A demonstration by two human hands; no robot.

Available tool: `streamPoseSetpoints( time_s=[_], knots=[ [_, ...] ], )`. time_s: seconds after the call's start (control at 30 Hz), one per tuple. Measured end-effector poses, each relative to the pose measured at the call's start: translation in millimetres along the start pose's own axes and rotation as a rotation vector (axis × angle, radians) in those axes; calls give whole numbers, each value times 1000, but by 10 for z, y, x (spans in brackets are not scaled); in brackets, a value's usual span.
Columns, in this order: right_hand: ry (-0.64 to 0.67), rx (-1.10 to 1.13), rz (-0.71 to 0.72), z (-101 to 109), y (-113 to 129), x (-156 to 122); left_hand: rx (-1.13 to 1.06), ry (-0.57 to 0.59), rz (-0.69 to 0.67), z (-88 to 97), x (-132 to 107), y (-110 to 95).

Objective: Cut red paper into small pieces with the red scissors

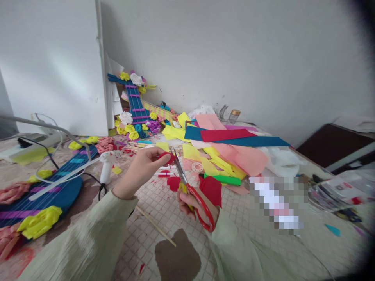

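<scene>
My left hand (pixel 148 168) pinches a small piece of red paper (pixel 169 157) between thumb and fingers, above the middle of the table. My right hand (pixel 196 203) grips a pair of scissors (pixel 202 203) with red and yellow handles. The scissor blades (pixel 178 166) point up and away, their tips beside the red piece; whether they touch it I cannot tell. Under and behind my right hand lies a larger red sheet (pixel 213 189). Smaller red scraps (pixel 173 183) rest just left of the scissors.
A white glue gun (pixel 106 168) stands left of my left hand. Blue guitar shapes with paper flowers lie at left (pixel 72 187) and lean at the back (pixel 136 103). Coloured paper strips (pixel 234 138) pile up behind. A green marker (pixel 227 180) and a thin stick (pixel 156 226) lie nearby.
</scene>
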State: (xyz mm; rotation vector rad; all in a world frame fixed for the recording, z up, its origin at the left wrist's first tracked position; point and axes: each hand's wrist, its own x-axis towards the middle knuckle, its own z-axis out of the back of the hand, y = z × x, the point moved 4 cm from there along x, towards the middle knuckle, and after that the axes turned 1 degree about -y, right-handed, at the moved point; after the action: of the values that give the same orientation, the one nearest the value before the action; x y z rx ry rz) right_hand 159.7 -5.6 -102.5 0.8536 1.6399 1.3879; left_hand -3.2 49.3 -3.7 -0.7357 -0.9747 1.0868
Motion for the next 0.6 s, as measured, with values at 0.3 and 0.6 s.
streamPoseSetpoints(
  time_s=[0.3,0.6],
  knots=[
    [-17,29,9,-2,-9,12,17,16,14,18,-1,16],
    [-33,50,23,9,-21,12,-22,19,50,17,-16,-6]
  ],
)
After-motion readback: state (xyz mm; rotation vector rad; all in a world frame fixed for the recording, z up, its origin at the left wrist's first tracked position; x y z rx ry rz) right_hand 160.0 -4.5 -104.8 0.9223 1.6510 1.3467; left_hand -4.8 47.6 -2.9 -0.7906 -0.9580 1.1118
